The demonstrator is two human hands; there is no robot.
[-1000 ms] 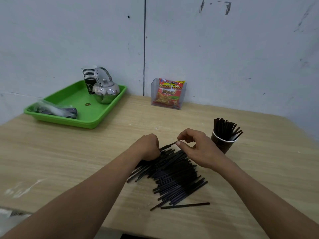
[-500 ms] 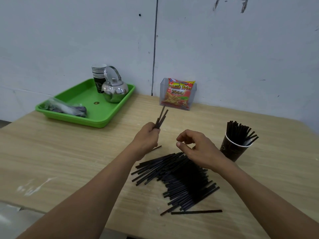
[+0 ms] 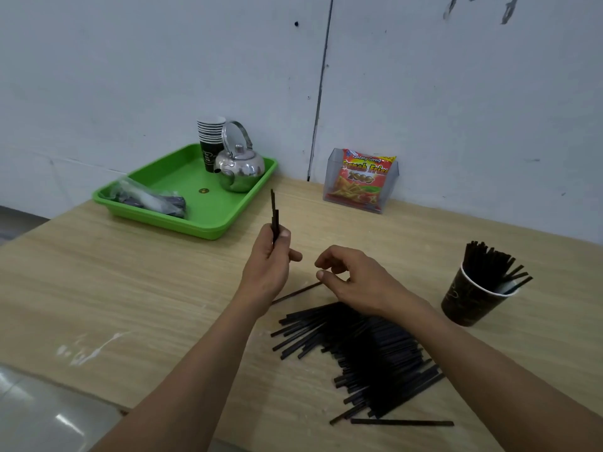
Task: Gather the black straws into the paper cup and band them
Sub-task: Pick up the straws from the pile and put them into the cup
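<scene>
A heap of black straws [image 3: 362,350] lies on the wooden table [image 3: 130,288] in front of me. My left hand [image 3: 269,265] grips a few black straws [image 3: 274,212] upright, lifted above the table. My right hand [image 3: 355,282] hovers over the far end of the heap with thumb and fingers curled, and I see nothing held in it. One straw [image 3: 295,293] lies apart between my hands. At the right stands a dark paper cup [image 3: 470,300] holding several straws [image 3: 489,264] that fan out of its rim.
A green tray [image 3: 215,220] at the back left carries a stack of paper cups [image 3: 210,138], a steel kettle [image 3: 239,166] and a plastic bag [image 3: 146,200]. A clear holder with a snack packet [image 3: 360,182] stands against the wall. The table's near edge runs at lower left.
My left hand has lifted a few straws out of the heap and turned them upright. My right hand let go of the straw it pinched and stayed over the heap.
</scene>
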